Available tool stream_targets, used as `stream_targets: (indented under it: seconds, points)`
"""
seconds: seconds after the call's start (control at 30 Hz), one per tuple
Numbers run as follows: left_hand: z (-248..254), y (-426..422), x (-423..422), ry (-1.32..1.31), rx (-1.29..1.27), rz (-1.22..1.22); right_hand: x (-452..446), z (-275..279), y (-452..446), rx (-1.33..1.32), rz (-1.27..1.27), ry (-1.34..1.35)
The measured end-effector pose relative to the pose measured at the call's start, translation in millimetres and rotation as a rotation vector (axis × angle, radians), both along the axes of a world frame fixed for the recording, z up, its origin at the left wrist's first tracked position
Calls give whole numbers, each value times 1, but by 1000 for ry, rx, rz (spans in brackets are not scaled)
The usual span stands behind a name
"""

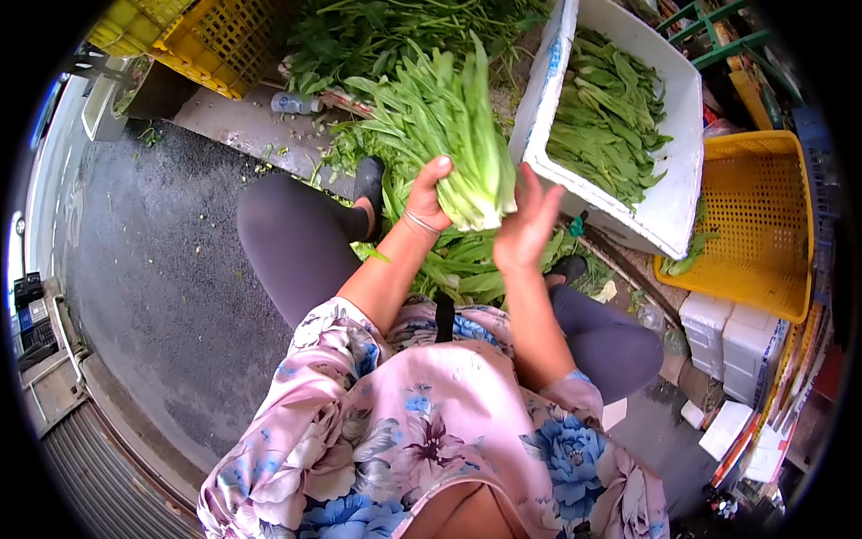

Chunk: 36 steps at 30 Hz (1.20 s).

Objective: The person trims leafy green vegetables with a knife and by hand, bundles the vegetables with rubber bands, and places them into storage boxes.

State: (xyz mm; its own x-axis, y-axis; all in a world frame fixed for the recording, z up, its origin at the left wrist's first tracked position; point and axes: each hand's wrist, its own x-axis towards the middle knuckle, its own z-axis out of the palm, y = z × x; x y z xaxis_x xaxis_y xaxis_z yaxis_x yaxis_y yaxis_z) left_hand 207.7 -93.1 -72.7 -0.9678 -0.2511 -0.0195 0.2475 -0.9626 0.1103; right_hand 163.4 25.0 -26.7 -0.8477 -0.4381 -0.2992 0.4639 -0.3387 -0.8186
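Note:
A bunch of long-leaved lettuce [462, 135] is held up at the centre, its pale cut base toward me and its leaf tips pointing away. My left hand [429, 193] is wrapped round the bunch's left side, thumb on top. My right hand [530, 220] is beside the base on the right, fingers spread and slightly blurred; whether it touches the stalks I cannot tell. Below the bunch, loose green leaves [462, 269] lie between my feet. To the right, a white foam box [673, 189] holds similar leafy greens [602, 117] laid in a pile.
Yellow crates stand at the upper left [220, 45] and at the right [763, 234]. More dark greens [377, 36] lie at the top, near a plastic bottle [296, 103]. White foam blocks [750, 350] are at the lower right. Wet pavement [162, 269] stretches along the left.

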Motion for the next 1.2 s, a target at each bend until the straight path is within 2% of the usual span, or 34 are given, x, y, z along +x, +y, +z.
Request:
stream_targets:
  seconds: [0.07,0.1,0.13,0.2,0.27,0.33,0.4,0.47,0.53,0.6,0.63,0.7,0.73,0.77,0.8,0.83,0.87,0.9,0.97,1.03,1.07,1.13,1.2]
  points:
    - [7,-3,1,-41,-118,-85,-12,25,12,99,140,104]
    - [16,0,1,-75,-134,-103,-21,26,18,122,342,275]
    - [10,4,-2,-134,-167,-117,-23,39,14,85,367,350]
    - [28,14,-6,-255,-309,-26,-33,53,14,214,569,440]
    - [51,16,-5,-234,-328,48,-39,61,11,202,578,417]
    - [69,19,1,-322,-536,287,-40,62,9,322,677,469]
    - [78,20,7,-350,-668,359,-37,64,7,282,703,452]
    - [83,18,12,-385,-915,476,-36,55,8,182,736,339]
    - [84,15,18,-478,-1225,547,-35,46,8,119,730,389]
    - [88,19,25,-578,-1368,489,-34,46,14,89,727,351]
    - [88,21,28,-580,-1368,478,-36,44,17,130,730,351]
    - [87,24,32,-803,-1895,697,-44,46,26,172,751,403]
    - [89,25,35,-802,-1893,677,-46,50,28,211,780,461]
    - [93,23,40,-853,-2008,681,-47,53,26,232,783,549]
    - [93,22,45,-902,-2127,679,-53,48,27,295,876,516]
    - [82,20,49,-947,-2121,617,-51,51,23,388,904,569]
    - [80,22,55,-986,-2088,395,-47,54,19,477,931,624]
    - [66,22,61,-998,-2061,376,-43,46,16,633,893,733]
    - [65,18,72,-1006,-2042,346,-38,47,14,613,883,765]
    - [71,16,83,-881,-1786,113,-36,53,15,589,887,769]
    - [68,15,91,-871,-1792,95,-35,54,14,593,874,757]
    - [61,12,110,-968,-2133,230,-35,55,11,557,854,833]
    - [93,14,141,-1141,-2469,-245,-34,62,7,563,856,802]
